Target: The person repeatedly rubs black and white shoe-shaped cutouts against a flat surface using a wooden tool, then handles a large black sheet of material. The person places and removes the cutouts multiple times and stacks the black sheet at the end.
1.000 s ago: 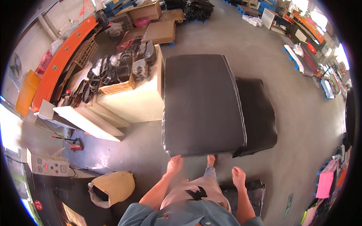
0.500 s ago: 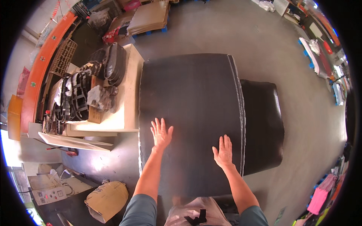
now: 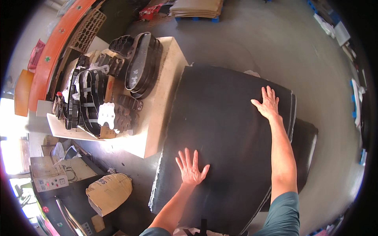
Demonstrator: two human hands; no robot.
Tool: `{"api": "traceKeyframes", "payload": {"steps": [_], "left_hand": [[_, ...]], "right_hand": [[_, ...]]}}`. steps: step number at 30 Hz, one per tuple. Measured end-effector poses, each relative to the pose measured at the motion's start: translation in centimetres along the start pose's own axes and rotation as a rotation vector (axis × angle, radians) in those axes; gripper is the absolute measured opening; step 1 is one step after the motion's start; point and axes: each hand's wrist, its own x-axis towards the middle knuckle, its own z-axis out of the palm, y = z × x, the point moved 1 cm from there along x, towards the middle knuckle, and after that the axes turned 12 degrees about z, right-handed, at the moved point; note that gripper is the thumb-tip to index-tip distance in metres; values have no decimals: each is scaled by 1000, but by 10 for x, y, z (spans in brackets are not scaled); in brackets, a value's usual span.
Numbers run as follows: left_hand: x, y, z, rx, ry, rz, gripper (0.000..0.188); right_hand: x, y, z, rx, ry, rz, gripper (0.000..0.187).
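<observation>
In front of me lies a large black sheet [image 3: 224, 118] with pale, rough side edges, its surface smooth and dull. My left hand [image 3: 191, 168] rests flat on its near left part, fingers spread. Farther off, my right hand [image 3: 268, 104] lies on the sheet's far right part, fingers stretched out with the thumb apart. Neither hand holds anything. Whether more sheets lie beneath the top one I cannot tell. A second black sheet or stack [image 3: 305, 151] shows lower down past the right edge.
A pale worktable [image 3: 169, 59] adjoins the left edge, bearing black oval cutting-die frames [image 3: 143, 65] and strips. Beyond it runs an orange beam [image 3: 51, 51]. A brown paper sack [image 3: 110, 192] sits by a control box [image 3: 49, 175] at lower left. Cardboard sheets [image 3: 197, 8] lie on a blue pallet.
My right hand has moved forward and right across the black sheet. My left hand stays flat on it, lower in view. The whole view has turned, so the sheet appears tilted.
</observation>
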Motion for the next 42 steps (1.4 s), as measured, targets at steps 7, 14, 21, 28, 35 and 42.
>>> {"api": "traceKeyframes", "payload": {"steps": [7,14,21,28,35,42], "left_hand": [[-1,-1,-3,-66,-71,-23,96],[0,0,-7,-59,-68,-26,96],[-4,-4,3,-68,-5,-33,101],[-2,-1,-5,-69,-45,-56,100],[-5,-3,-2,-66,12,-29,96],[-14,-6,-8,20,44,164,84]], "right_hand": [[34,-35,-40,-19,-32,29,112],[22,-38,-42,-9,111,8,98],[32,-40,-69,-104,67,-74,67],[-51,-46,-44,-156,88,-374,49],[-247,-21,31,26,-89,-474,33],[-410,27,71,279,-139,-579,26]]}}
